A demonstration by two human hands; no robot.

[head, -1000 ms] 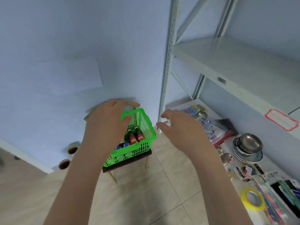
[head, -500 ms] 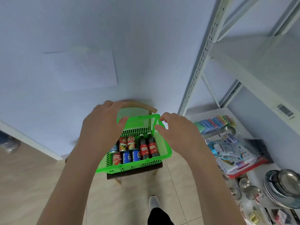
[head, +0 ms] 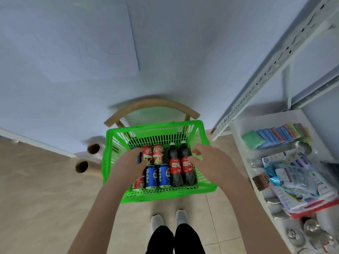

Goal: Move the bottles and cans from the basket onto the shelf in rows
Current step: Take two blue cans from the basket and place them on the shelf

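Note:
A green plastic basket (head: 205, 190) stands on a wooden chair (head: 152, 105) in front of me. Lying in it are two red cans (head: 158, 154), two blue Pepsi cans (head: 164, 176), another red can (head: 138, 182) at the lower left, and two dark cola bottles (head: 175, 166) with red labels. My left hand (head: 128, 165) reaches into the basket's left side, fingertips at the far-left red can. At the basket's right side my right hand (head: 209, 159) has its fingers against the right bottle (head: 187, 166). Neither hand lifts anything. The white metal shelf (head: 275, 57) rises on the right.
The shelf's low board (head: 238, 125) carries coloured sponges (head: 275, 134), a red tray of packets (head: 311, 208) and metal bowls (head: 302, 235). Two rolls (head: 93, 148) lie on the floor left of the basket. My feet (head: 168, 220) stand just before the chair.
My view has tilted down and closer to the basket. Both hands have dropped from the far rim into the basket, the left onto the cans, the right onto the bottles.

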